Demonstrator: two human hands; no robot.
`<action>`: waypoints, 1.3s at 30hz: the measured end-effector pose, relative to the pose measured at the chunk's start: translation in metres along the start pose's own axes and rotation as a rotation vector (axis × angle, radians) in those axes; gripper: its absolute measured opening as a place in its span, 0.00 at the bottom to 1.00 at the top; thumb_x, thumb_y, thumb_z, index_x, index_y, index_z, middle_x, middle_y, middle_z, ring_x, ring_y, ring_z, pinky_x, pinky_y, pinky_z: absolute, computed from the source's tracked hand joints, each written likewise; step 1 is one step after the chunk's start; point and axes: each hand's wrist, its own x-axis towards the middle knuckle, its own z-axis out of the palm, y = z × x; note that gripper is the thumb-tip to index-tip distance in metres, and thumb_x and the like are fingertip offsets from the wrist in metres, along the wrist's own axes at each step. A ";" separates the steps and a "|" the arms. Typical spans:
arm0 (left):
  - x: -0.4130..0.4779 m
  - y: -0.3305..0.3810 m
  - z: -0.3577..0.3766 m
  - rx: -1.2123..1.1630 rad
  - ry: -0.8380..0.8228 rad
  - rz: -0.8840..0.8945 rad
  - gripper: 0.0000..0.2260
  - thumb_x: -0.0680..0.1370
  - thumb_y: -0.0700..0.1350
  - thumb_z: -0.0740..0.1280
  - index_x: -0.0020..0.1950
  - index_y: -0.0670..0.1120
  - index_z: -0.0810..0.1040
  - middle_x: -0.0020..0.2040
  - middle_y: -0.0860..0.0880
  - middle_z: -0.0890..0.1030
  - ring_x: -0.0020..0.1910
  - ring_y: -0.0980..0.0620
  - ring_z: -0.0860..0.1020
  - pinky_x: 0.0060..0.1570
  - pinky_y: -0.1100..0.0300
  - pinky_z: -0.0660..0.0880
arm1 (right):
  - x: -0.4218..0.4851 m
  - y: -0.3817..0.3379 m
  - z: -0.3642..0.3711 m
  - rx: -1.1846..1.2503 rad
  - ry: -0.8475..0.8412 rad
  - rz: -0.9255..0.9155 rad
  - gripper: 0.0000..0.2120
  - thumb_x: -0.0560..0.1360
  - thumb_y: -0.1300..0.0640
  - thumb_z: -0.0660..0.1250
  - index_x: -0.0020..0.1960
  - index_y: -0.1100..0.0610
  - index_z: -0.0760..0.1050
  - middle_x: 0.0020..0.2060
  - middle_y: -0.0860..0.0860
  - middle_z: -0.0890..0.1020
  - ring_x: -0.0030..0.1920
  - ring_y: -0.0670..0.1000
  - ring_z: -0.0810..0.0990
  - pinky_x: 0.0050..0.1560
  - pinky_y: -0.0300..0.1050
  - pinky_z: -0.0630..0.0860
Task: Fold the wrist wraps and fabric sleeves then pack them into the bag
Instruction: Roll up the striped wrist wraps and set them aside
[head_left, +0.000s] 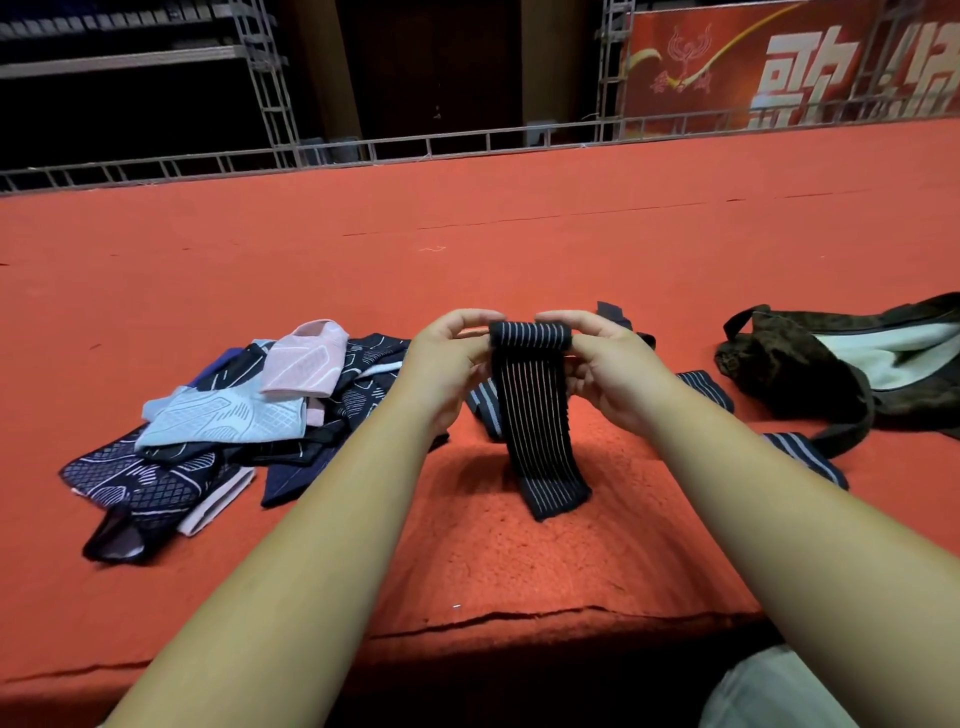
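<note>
At the far left of the red carpeted platform (519, 218) lies a loose pile of fabric sleeves (234, 415), pink, pale blue and dark patterned ones overlapping, none of them folded neatly. Just right of the pile the left hand (447, 358) is raised off the carpet, its fingers (467, 317) curled and pinching the left end of a black striped wrist wrap (530, 415). The top of the wrap is rolled into a short cylinder whose long axis runs side to side between the two hands, while the unrolled tail hangs straight down toward the person, its end touching the carpet. The right hand (608, 364) mirrors the left, its fingers (566, 317) clamped on the roll's right end. More rolling would likely draw the tail up. Further right two more striped wraps (706, 387) (805, 457) lie flat and unrolled, near the bag. The dark bag (789, 364) sits at the far right, well apart from the pile and nearer the right hand, its mouth open on a pale inside (893, 358); whether anything is packed in it cannot be told.
</note>
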 end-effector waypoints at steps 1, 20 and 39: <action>0.000 0.000 -0.002 -0.004 -0.004 -0.007 0.12 0.80 0.29 0.66 0.59 0.40 0.83 0.48 0.43 0.85 0.39 0.51 0.83 0.36 0.63 0.78 | 0.000 0.000 0.000 0.016 -0.005 0.000 0.15 0.83 0.68 0.64 0.60 0.56 0.85 0.45 0.57 0.85 0.39 0.51 0.81 0.35 0.42 0.78; 0.006 -0.009 -0.002 -0.035 -0.041 -0.048 0.11 0.78 0.30 0.72 0.60 0.39 0.83 0.59 0.37 0.85 0.54 0.43 0.86 0.60 0.47 0.83 | 0.007 0.014 -0.003 -0.251 0.057 -0.046 0.11 0.82 0.49 0.71 0.55 0.56 0.85 0.45 0.52 0.88 0.44 0.50 0.85 0.45 0.47 0.83; 0.005 -0.020 -0.009 -0.058 -0.018 -0.039 0.10 0.81 0.42 0.74 0.60 0.39 0.83 0.56 0.39 0.87 0.54 0.41 0.87 0.61 0.44 0.81 | 0.006 0.037 -0.004 -0.269 -0.038 -0.013 0.12 0.83 0.49 0.71 0.54 0.58 0.86 0.43 0.55 0.88 0.41 0.52 0.84 0.42 0.48 0.79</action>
